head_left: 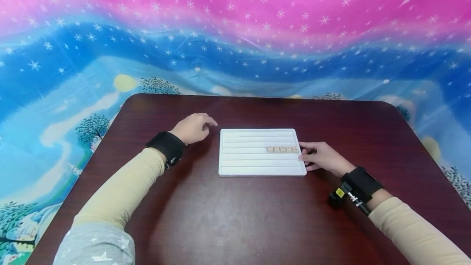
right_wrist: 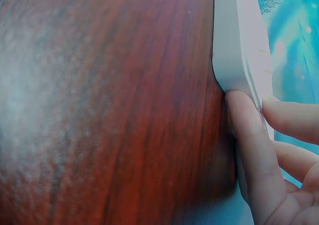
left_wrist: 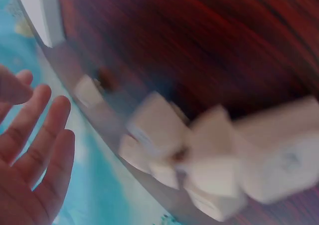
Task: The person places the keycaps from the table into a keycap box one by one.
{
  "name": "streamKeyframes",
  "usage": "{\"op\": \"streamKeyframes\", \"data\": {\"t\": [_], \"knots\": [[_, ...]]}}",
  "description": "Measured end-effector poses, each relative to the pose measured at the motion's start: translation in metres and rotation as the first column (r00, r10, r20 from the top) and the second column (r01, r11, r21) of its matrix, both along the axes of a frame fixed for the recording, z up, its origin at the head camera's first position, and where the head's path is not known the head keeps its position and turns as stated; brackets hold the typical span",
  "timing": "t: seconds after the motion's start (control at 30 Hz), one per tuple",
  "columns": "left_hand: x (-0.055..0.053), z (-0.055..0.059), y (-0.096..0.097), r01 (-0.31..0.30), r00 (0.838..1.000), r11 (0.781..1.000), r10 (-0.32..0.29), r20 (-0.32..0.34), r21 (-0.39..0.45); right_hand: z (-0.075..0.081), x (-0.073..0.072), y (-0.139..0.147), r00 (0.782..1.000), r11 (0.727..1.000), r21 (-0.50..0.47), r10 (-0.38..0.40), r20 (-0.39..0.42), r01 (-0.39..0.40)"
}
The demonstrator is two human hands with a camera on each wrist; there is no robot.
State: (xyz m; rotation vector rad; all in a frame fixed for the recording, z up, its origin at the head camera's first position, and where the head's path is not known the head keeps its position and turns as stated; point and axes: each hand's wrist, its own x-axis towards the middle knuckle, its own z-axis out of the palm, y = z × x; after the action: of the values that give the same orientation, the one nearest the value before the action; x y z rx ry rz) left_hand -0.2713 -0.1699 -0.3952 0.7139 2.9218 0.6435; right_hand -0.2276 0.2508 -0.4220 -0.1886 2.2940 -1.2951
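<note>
A white board (head_left: 250, 165) with raised horizontal ridges lies on the table. Along one of its ridges, toward the right side, runs a short row of small beige letter tiles (head_left: 282, 149). My right hand (head_left: 324, 158) pinches the board's right edge, and the right wrist view shows fingertips on both faces of its rim (right_wrist: 234, 78). Off the board's upper left corner, my left hand (head_left: 193, 128) hovers with relaxed fingers and holds nothing. Close to it in the left wrist view sits a blurred cluster of beige blocks (left_wrist: 159, 125); in the head view the left arm hides them.
The dark reddish-brown table (head_left: 235, 216) has rounded far corners. Behind it hangs a pink and blue cloth (head_left: 235, 52) printed with snowflakes and trees. One beige block (left_wrist: 88, 91) stands apart from the cluster, near the white board's corner in the left wrist view.
</note>
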Motion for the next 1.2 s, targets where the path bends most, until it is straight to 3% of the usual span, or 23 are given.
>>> {"op": "streamKeyframes", "data": {"t": [0.2,0.47,1.2], "knots": [[-0.004,-0.004,-0.010,-0.010,0.999,0.999,0.012,0.046,-0.043,0.000,0.000,-0.001,1.000,1.000,0.003,0.003,-0.003,-0.003],[-0.009,-0.008,-0.007,-0.046,0.995,0.994,0.054,0.080,-0.096,-0.002,0.001,0.000,1.000,1.000,0.006,0.005,-0.013,-0.005],[-0.016,-0.008,-0.004,-0.091,0.994,0.991,0.096,0.049,-0.103,-0.002,0.000,0.000,1.000,1.000,-0.008,-0.006,-0.010,0.006]]}}
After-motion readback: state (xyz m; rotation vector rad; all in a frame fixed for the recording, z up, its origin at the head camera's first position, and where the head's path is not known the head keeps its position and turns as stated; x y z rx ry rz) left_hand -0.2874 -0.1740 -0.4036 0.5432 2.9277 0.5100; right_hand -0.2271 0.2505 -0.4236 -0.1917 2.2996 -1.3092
